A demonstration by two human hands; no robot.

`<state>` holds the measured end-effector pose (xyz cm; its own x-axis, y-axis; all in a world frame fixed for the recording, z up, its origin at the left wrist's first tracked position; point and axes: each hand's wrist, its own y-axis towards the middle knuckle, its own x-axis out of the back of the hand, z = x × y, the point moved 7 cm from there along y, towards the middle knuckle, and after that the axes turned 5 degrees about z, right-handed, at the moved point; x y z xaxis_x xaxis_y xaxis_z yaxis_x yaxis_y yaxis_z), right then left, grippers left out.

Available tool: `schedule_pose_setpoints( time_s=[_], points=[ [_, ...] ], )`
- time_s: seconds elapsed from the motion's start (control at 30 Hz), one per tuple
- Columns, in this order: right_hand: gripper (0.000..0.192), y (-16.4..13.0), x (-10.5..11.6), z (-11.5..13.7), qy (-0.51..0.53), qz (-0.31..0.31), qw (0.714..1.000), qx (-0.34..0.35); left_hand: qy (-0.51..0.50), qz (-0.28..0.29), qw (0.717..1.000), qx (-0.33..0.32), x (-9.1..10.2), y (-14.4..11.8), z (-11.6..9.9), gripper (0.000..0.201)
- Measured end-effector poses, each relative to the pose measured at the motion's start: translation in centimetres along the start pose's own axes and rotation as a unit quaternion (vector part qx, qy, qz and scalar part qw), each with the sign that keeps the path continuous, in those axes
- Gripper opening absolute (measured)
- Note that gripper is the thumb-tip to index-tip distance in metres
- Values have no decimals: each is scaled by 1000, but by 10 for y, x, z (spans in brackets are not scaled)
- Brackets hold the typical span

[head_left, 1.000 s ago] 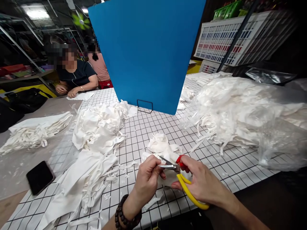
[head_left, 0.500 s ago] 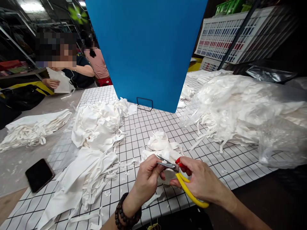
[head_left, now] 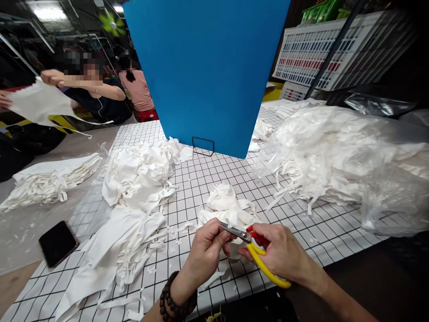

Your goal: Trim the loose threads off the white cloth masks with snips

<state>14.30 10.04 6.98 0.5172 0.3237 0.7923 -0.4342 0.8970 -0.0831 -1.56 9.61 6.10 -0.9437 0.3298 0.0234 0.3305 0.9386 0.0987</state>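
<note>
My right hand (head_left: 281, 255) grips scissors (head_left: 258, 252) with yellow and red handles, the steel blades pointing left and closed. My left hand (head_left: 206, 250), with a dark bead bracelet on the wrist, pinches a small white cloth piece (head_left: 228, 210) right at the blade tips. The cloth bunches up on the black-gridded white table (head_left: 208, 179) just beyond both hands.
Heaps of white cloth lie left (head_left: 134, 179) and front left (head_left: 110, 255); a big pile under clear plastic (head_left: 351, 156) fills the right. A blue board (head_left: 208, 71) stands behind. A black phone (head_left: 57, 243) lies at left. A person (head_left: 97, 94) across holds up white fabric.
The scissor blades have closed at my left fingertips. The person across the table has lifted a white fabric sheet up and out to the left.
</note>
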Motion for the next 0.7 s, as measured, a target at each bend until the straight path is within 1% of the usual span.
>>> schedule_pose_setpoints(
  time_s=[0.1,0.2,0.27,0.33,0.4,0.43,0.5,0.57,0.63,0.7],
  points=[
    [40,2,-7,-2,79,23,997,9,-40,-6,999,15,-1,-1,5,25],
    [41,3,-13,-8,214,65,975,14,-62,-20,998,19,2,-2,9,24],
    [40,3,-13,-17,296,75,952,9,-68,-29,997,11,9,-4,5,24],
    [39,5,-10,-28,343,67,937,-1,-63,-52,997,-15,24,-9,-6,24],
    [40,8,-6,-37,348,51,936,-15,-38,-90,994,-52,44,-16,-24,23],
    [41,10,-4,-37,342,49,938,-17,-20,-107,992,-66,53,-19,-33,22],
    [41,15,-4,-28,321,64,945,-7,20,-119,990,-72,64,-24,-45,21],
    [40,18,-7,-9,288,100,952,16,50,-99,993,-43,64,-25,-46,22],
    [40,20,-12,11,252,139,957,38,58,-73,996,-5,58,-25,-37,24],
    [41,20,-18,21,229,165,958,43,47,-64,997,19,53,-24,-27,26]
  ],
)
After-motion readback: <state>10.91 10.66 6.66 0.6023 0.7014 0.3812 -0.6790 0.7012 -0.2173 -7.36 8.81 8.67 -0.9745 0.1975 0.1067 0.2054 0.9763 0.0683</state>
